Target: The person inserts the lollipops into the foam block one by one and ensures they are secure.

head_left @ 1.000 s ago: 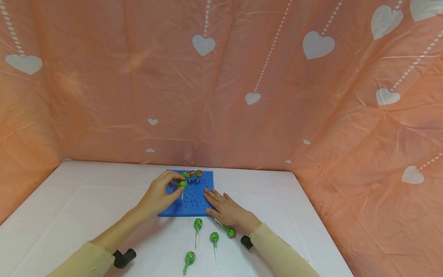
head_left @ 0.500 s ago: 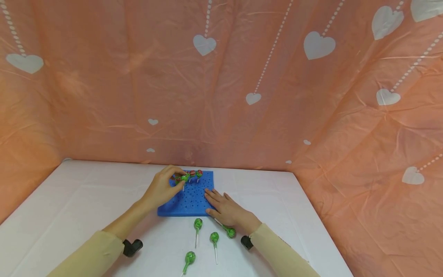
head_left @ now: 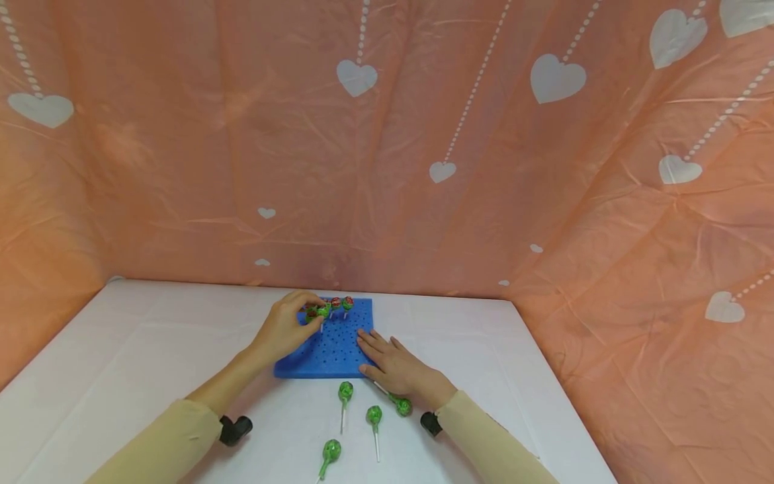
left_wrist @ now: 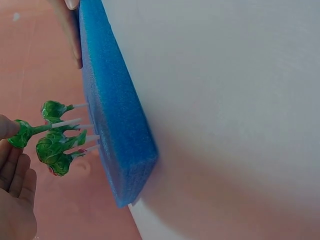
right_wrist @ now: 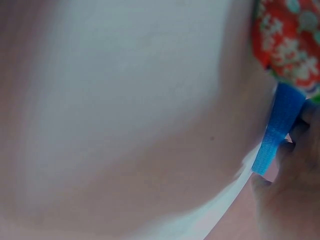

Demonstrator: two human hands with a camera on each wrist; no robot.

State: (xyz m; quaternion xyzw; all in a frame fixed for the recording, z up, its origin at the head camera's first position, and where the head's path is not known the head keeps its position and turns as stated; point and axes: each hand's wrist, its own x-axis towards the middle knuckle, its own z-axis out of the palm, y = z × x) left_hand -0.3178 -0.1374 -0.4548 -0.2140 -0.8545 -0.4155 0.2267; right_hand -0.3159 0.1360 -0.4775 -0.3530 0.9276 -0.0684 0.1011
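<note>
My left hand [head_left: 284, 324] pinches a green-wrapped lollipop [head_left: 323, 311] by its head, above the back left of a blue foam board [head_left: 338, 356] dotted with small holes. In the left wrist view the pinched lollipop [left_wrist: 21, 134] points its white stick at the board; the stick's tip looks just short of the surface. Beside it several lollipops [left_wrist: 52, 146] stand with their sticks in the board. My right hand [head_left: 393, 366] lies with fingers extended on the board's right edge. The left fingers partly hide the lollipops at the back left.
Loose green lollipops lie in front of the board: one near its edge [head_left: 345, 391], one further right [head_left: 374, 415], one closest [head_left: 331, 450], and one beside the right wrist [head_left: 402, 405]. A white cloth [head_left: 151, 349] covers the table. A pink heart-patterned curtain [head_left: 393, 228] surrounds it.
My left hand has carried the lollipop toward the back of the board, beside the standing ones, then barely moved over the last half second. The right hand stays in place.
</note>
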